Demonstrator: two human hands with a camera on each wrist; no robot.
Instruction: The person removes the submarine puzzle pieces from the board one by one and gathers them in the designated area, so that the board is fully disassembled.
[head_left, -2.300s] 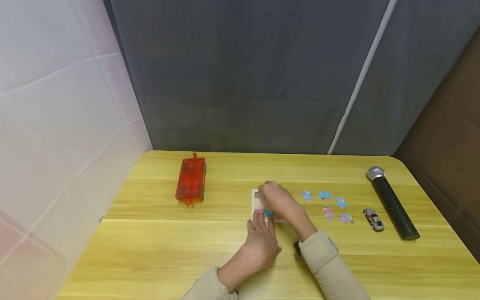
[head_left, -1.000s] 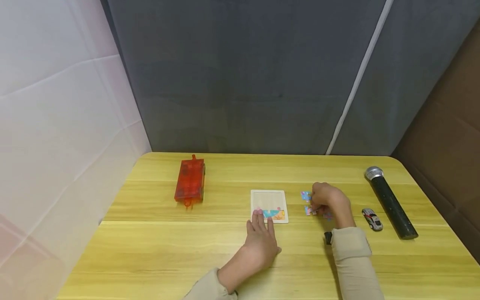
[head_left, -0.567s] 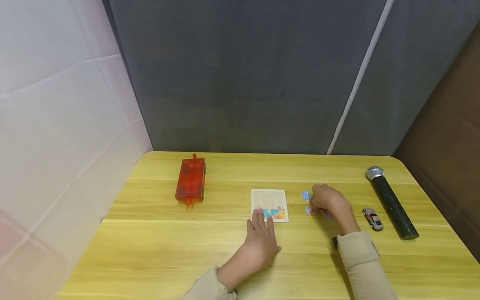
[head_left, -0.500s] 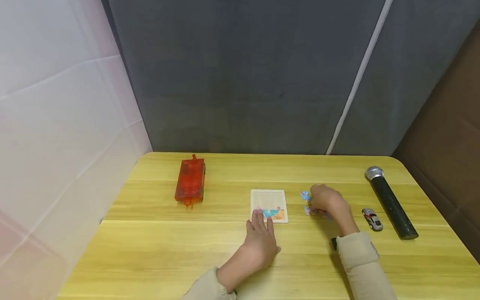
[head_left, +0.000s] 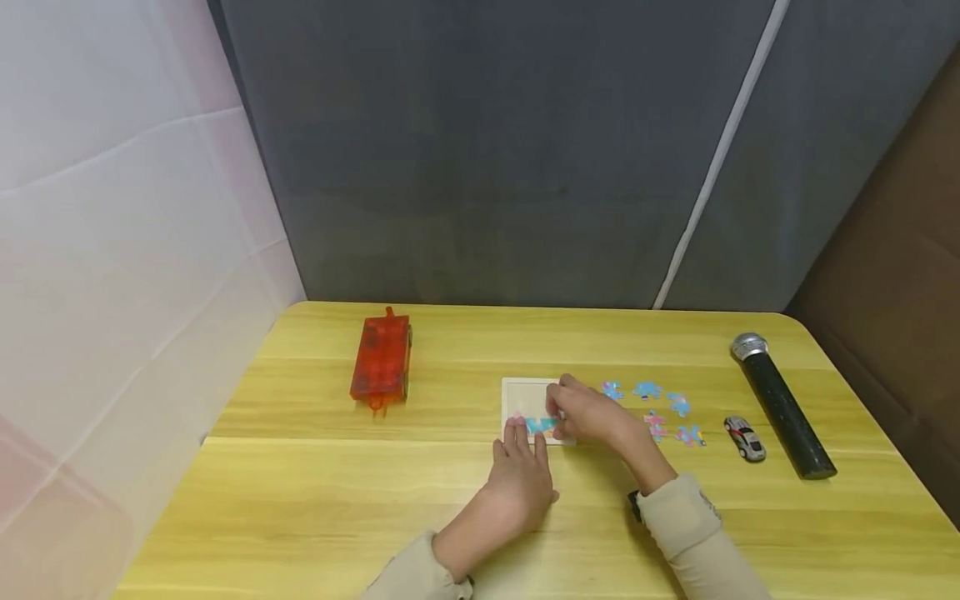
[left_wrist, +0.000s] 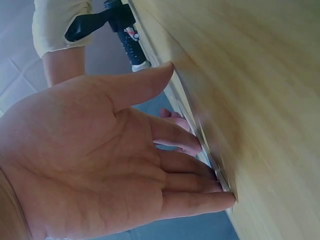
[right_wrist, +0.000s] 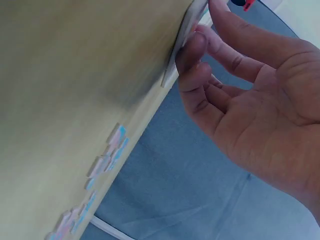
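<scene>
Puzzle tray (head_left: 528,398) sits mid-desk (head_left: 315,500). Left hand (head_left: 521,483) flat, straight fingers pressing tray's near edge; steady hold best. Right hand (head_left: 592,414) over tray's right part, fingertips (right_wrist: 192,47) curled at its edge; ease piece down flat. Piece itself hidden, so grip unclear. 5 loose pieces (head_left: 648,389) right of tray. Wrist views blurred.

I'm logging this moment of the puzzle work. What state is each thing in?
Puzzle tray: flat on the table, partly filled along its near edge.
Loose puzzle pieces: scattered right of the tray.
Left hand: fingers straight, pressing the tray's near edge.
Right hand: over the tray, fingertips on it.
Toy car: on its wheels.
Microphone: lying down.
Red box: closed, lying flat.
</scene>
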